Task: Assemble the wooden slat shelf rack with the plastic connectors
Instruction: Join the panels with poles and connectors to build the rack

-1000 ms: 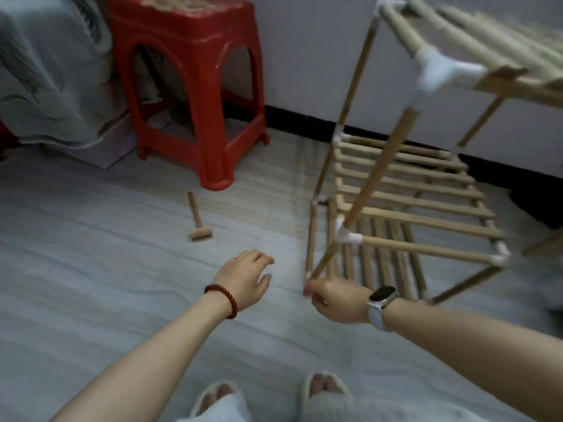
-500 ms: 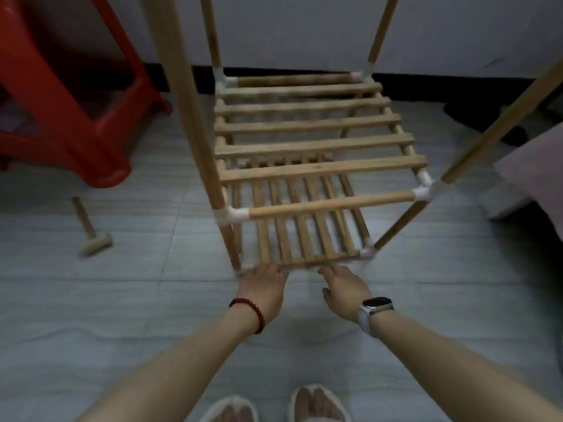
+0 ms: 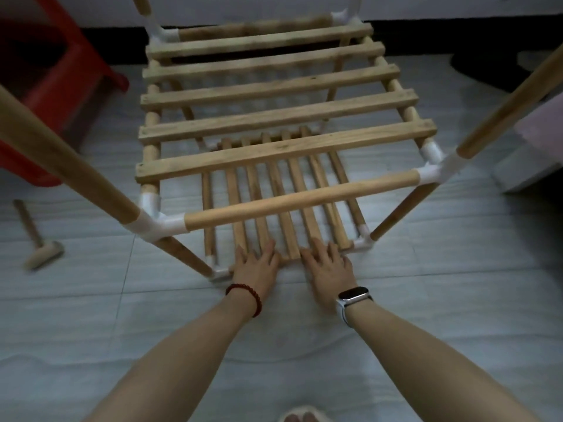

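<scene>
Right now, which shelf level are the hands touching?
The bottom shelf on the floor: left hand and right hand rest there, not on the middle shelf.

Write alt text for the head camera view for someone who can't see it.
Two bare hands, left hand and right hand, press flat on the bottom slats of a wooden slat shelf rack with white plastic connectors standing on a grey tiled floor. A small wooden mallet lies left; a red plastic stool stands behind it.
</scene>
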### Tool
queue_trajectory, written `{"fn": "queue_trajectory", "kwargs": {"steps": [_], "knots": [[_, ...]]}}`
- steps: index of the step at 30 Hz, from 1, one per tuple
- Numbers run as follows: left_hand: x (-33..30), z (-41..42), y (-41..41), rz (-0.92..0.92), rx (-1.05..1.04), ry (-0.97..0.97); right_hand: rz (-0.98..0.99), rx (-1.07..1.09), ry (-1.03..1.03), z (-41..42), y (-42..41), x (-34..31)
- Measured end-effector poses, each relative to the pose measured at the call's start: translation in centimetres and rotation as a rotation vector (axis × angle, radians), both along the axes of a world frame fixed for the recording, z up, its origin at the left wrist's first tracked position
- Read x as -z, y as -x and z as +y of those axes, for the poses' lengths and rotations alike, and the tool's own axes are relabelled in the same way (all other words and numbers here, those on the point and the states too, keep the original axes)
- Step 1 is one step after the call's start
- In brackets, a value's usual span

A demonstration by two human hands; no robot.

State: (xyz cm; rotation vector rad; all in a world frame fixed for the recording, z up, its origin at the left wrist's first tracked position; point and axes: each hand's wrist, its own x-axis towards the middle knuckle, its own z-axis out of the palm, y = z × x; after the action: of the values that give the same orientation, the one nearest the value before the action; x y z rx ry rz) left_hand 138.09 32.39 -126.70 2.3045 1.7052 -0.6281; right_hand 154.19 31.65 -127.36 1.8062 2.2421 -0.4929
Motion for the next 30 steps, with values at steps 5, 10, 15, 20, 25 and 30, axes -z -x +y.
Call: {"fn": "queue_trajectory", "kwargs": {"steps": [5, 10, 15, 20, 25, 30], "knots": [[-0.1, 0.5, -0.6, -0.054, 0.032, -0.105, 0.005, 0.05, 0.083, 1.5, -0.2, -0.4], [0.3, -0.8, -0.3, -0.104, 0.006, -0.189, -0.072, 0.009, 0.023, 1.3, -0.4, -0.5], [0.3, -1.8, 1.9, -0.212, 0.104, -0.3, -0.052, 0.015, -0.23, -0.3, 0.6, -0.5], [-2.3, -1.9, 2.6, -0.371, 0.16, -0.468, -0.008, 0.051, -0.41, -0.6, 0.4, -3.2], [-8.5, -2.0, 2.4, -0.485, 0.084, -0.553, 0.006, -0.054, -0.64, -0.1, -0.5, -8.2], [-13.3, -2.6, 2.9, -0.42, 0.02, -0.685, -0.028, -0.126, -0.852, -0.2, -0.2, -13.2]]}}
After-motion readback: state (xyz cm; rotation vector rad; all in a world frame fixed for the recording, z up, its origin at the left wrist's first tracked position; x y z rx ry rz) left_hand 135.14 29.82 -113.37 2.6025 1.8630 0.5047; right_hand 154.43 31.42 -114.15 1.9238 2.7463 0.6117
